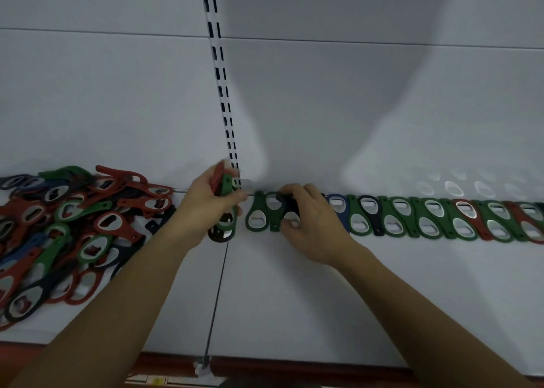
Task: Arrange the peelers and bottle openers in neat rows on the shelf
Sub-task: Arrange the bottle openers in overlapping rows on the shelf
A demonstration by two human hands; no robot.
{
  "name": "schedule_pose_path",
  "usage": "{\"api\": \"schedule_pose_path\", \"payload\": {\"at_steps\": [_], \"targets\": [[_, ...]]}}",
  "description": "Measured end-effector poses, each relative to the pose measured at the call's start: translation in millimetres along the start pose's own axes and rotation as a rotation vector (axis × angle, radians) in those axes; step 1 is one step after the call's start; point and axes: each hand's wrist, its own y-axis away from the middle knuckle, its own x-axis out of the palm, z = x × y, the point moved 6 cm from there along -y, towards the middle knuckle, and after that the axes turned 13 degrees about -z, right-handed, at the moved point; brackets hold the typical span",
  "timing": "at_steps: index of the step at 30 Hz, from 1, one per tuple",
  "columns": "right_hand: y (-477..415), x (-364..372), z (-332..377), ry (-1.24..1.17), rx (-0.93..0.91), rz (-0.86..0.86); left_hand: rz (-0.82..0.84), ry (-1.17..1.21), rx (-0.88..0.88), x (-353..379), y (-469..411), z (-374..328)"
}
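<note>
A white back panel (338, 99) is rising behind a white shelf (294, 299), and a thin horizontal seam (382, 44) is crossing it high up. A white upright (219, 64) with paired black slots is running down the panel (leaning a little in this view). A dark joint line (219, 284) is dividing the shelf surface, a red-brown strip (294, 365) is edging its front, and soft grey shadows (253, 128) are falling across the panel.

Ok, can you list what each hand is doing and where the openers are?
left hand: grips a bunch of openers, green and red
right hand: pinches a dark opener at the row's left end
row: openers side by side by the back wall, mostly green
pile: jumbled openers on the left of the shelf
</note>
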Motion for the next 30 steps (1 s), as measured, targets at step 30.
{"api": "schedule_pose_path", "payload": {"at_steps": [30], "targets": [[78.4,39.3,35.6,0.2,0.201,-0.193,0.154,0.397,-0.498,-27.6,47.3,67.2]]}}
